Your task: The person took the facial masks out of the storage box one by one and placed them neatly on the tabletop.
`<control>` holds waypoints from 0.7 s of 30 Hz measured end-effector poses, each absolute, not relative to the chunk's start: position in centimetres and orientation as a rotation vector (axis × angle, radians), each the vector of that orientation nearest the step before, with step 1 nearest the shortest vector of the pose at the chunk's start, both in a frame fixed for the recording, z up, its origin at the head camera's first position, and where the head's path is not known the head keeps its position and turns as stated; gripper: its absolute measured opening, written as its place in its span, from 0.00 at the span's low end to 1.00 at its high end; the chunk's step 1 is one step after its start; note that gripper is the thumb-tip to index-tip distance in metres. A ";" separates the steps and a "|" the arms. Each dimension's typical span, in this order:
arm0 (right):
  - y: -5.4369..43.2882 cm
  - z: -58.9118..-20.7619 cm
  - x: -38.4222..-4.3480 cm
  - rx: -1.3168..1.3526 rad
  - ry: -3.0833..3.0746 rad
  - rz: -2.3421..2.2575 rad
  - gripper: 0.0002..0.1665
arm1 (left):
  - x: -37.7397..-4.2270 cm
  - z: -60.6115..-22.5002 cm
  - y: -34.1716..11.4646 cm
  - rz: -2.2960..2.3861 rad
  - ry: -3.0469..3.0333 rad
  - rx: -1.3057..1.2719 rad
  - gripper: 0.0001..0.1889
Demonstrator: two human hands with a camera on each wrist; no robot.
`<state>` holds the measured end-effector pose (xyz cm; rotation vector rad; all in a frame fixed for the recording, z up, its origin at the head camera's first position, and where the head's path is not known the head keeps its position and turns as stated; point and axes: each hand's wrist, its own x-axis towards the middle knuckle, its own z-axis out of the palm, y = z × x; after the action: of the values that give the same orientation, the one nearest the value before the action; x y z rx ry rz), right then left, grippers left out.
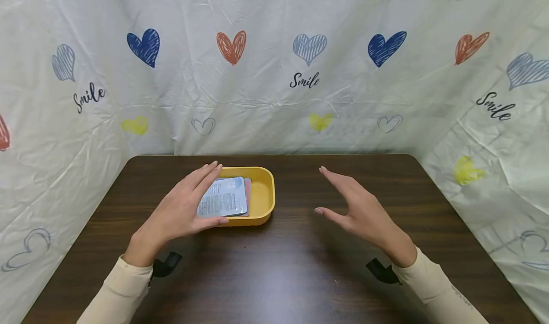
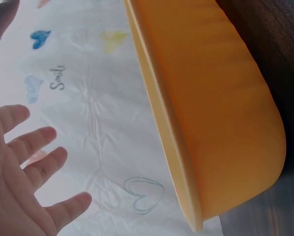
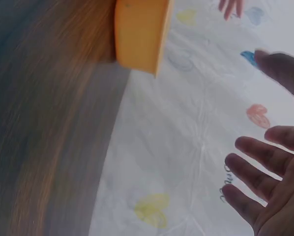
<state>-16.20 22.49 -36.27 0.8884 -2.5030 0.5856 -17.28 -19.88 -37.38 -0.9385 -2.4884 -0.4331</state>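
Observation:
A yellow plastic tub stands left of the table's middle, toward the back. Inside it lie flat packets, the top one a pale blue printed packet over a pinkish one. My left hand is over the tub's left part, hiding that end, with thumb and fingers spread and nothing held. In the left wrist view those fingers are apart, beside the tub's wall. To the right of the tub my right hand hovers above the table, its fingers extended and holding nothing.
A dark wood-grain table spreads beneath both hands. White sheeting printed with hearts and "Smile" hangs behind it and along both sides. Black straps sit at the cuffs of the cream sleeves.

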 end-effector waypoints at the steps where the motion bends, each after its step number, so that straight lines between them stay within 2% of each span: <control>1: 22.5 -36.2 -16.2 0.891 -2.500 0.634 0.55 | -17.3 -37.3 -20.0 -0.449 -2.486 -0.942 0.57; 11: 22.1 -35.6 -16.7 0.969 -2.376 1.040 0.47 | -17.5 -37.0 -21.1 -0.637 -2.566 -0.844 0.56; 21: 21.8 -34.8 -16.6 0.923 -2.436 1.298 0.39 | -18.3 -37.5 -23.0 -0.988 -2.572 -0.716 0.47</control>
<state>-16.65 21.83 -34.77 0.9227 -2.4362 1.2980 -18.25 -23.01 -37.48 -0.7156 -2.5715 -0.9882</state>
